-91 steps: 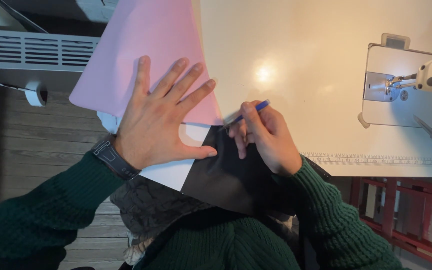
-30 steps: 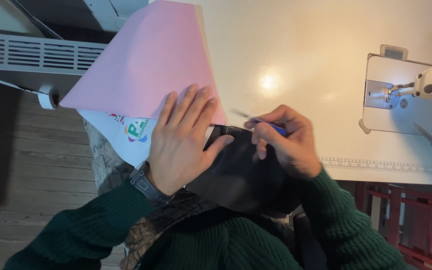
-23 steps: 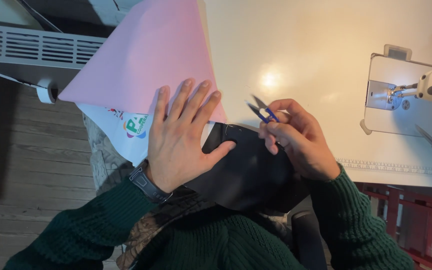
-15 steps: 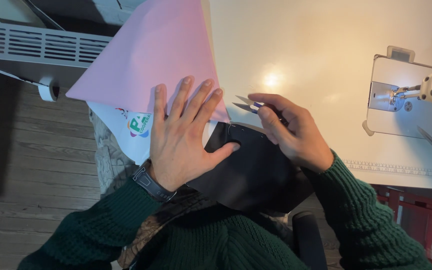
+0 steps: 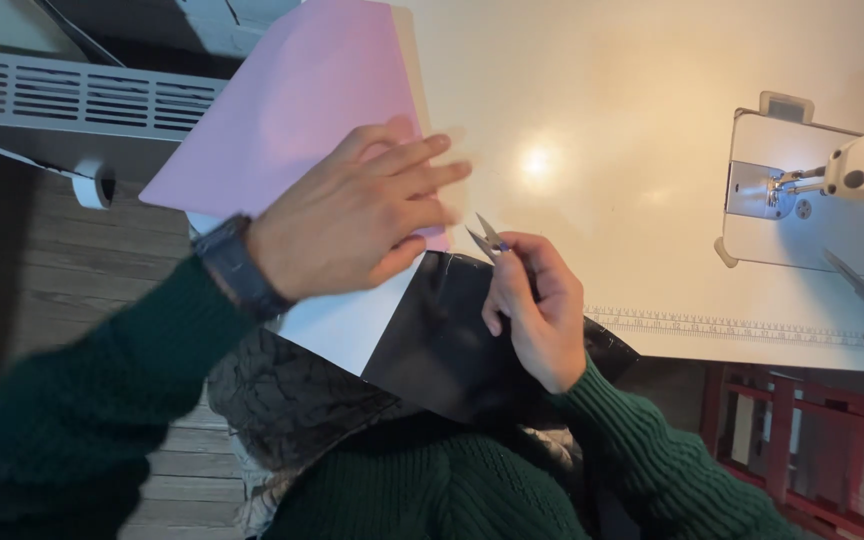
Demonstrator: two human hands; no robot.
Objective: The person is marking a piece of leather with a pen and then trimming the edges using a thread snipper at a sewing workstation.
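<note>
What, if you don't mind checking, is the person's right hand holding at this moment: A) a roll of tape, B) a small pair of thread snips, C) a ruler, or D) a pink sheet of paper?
B. The right hand is closed in a grip on small thread snips, whose open blades point up just above the black fabric, while the left hand hovers over the pink sheet.

Pink sheet (image 5: 302,110) up at eleven o'clock, plain and soft pink, with a white sheet (image 5: 337,325) showing beneath it. Black fabric (image 5: 452,350) at centre, glossy and unpatterned. The snips (image 5: 489,238) flash silver with a touch of blue. Both sleeves are dark green ribbed knit, with a dark grey-blue watch (image 5: 237,265) on the left wrist. The bench (image 5: 632,130) glows cream. At three o'clock, the sewing machine (image 5: 852,190) is white.
</note>
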